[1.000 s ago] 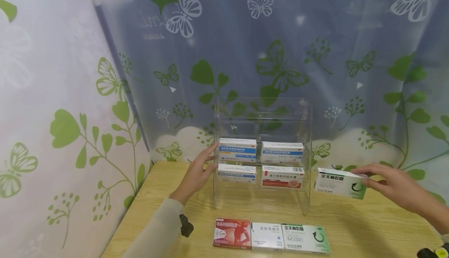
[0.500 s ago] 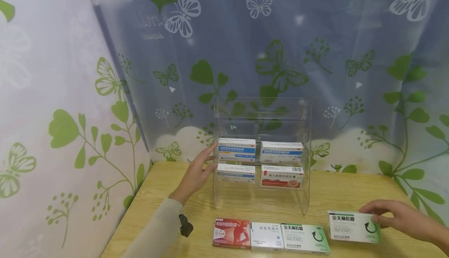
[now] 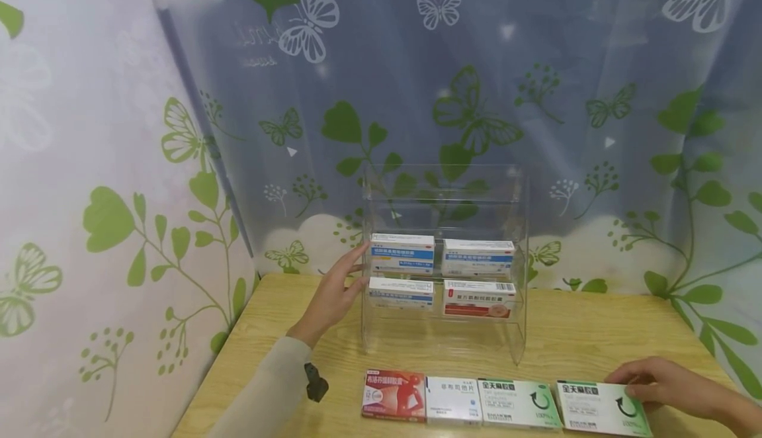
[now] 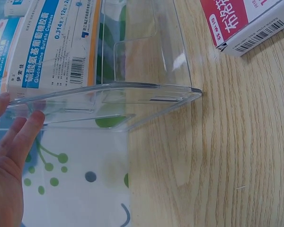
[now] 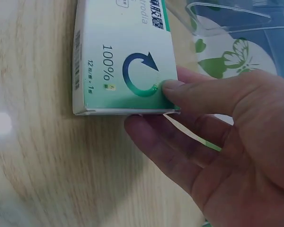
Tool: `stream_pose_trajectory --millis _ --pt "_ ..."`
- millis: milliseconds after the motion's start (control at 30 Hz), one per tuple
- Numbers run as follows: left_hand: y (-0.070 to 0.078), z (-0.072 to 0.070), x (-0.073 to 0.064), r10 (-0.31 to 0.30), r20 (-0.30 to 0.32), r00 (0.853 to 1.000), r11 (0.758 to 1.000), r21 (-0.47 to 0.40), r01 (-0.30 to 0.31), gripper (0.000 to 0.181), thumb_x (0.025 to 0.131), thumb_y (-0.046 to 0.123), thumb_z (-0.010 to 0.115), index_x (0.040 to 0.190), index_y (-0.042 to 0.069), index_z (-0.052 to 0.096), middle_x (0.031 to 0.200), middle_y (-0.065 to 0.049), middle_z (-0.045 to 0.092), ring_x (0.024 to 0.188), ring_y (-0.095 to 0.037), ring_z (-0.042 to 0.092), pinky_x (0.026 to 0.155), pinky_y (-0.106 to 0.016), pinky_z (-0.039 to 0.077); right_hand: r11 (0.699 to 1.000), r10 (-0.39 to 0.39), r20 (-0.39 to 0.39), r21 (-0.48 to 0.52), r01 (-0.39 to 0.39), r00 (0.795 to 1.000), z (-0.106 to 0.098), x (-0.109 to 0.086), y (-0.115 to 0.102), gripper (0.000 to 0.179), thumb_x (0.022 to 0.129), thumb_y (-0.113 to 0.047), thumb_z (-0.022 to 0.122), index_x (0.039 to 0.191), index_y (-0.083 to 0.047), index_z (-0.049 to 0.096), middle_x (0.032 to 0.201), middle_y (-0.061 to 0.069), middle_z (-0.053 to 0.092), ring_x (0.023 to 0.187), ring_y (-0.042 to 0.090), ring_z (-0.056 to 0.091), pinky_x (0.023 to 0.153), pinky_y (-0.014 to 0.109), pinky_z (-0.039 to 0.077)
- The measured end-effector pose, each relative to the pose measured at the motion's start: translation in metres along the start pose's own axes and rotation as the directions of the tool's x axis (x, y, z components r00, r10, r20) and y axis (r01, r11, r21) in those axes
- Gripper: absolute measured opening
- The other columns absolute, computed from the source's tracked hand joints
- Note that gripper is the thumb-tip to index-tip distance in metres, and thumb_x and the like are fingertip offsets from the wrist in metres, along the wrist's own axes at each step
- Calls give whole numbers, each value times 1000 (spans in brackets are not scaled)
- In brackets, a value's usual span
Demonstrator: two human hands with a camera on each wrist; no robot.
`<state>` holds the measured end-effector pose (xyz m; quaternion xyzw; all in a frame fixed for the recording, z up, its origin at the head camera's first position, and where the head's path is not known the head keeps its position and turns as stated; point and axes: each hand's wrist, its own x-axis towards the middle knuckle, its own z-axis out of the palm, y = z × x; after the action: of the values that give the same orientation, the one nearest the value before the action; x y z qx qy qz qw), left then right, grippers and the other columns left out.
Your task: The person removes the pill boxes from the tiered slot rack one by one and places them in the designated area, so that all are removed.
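My right hand (image 3: 661, 385) pinches the right end of a white-and-green medicine box (image 3: 598, 408) low over the tabletop at the front right. In the right wrist view the thumb lies on top of that medicine box (image 5: 128, 61), with fingers at its edge. My left hand (image 3: 333, 296) grips the left side panel of a clear acrylic display rack (image 3: 443, 342). The left wrist view shows the thumb and fingers (image 4: 35, 124) on either side of the panel's edge. Several medicine boxes stand on the rack, including a blue-and-white box (image 3: 403, 255) and a red-and-white box (image 3: 478, 301).
Along the front of the wooden table (image 3: 286, 319) lie a red medicine box (image 3: 393, 396), a white box (image 3: 452, 401) and a matching green-and-white box (image 3: 518, 405), side by side. A patterned curtain (image 3: 381, 61) hangs behind the rack and on the left.
My right hand has brought the white-and-green medicine box down from beside the rack to the right end of the front row. My left hand stays on the rack.
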<state>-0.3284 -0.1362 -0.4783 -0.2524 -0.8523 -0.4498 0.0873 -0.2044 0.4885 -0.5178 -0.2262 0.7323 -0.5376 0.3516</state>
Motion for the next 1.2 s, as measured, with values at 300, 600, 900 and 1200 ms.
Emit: stream_pose_trajectory --millis 300,600,900,1200 --pt "-1 0 2 4 -3 1000 1000 -9 -4 75 111 8 64 173 33 31 177 -2 35 142 -33 63 100 -42 67 993 -18 -66 -120 10 998 5 8 11 30 114 2 49 131 23 61 125 -28 71 110 -10 65 83 21 64" --pt "0 -1 1 -8 -2 1000 1000 -16 8 74 111 8 64 173 33 32 177 -2 35 142 -33 63 100 -42 66 982 33 -139 -179 -58 990 8 13 12 31 112 -2 55 129 23 63 130 16 70 105 -11 65 81 27 66" --pt "-2 -1 0 -1 0 1000 1000 -13 1 74 111 7 64 173 32 32 177 -3 35 142 -33 63 100 -43 66 960 21 -197 -268 -74 980 12 15 11 28 113 -5 57 127 17 68 120 -18 73 101 -13 62 76 22 62" --pt "-2 0 0 38 -14 999 999 3 -38 74 110 5 65 173 28 34 176 -7 37 139 -36 64 97 -42 68 886 -15 -352 -439 -151 936 3 12 -6 35 116 -15 54 134 14 65 125 10 76 101 -14 61 75 29 65"
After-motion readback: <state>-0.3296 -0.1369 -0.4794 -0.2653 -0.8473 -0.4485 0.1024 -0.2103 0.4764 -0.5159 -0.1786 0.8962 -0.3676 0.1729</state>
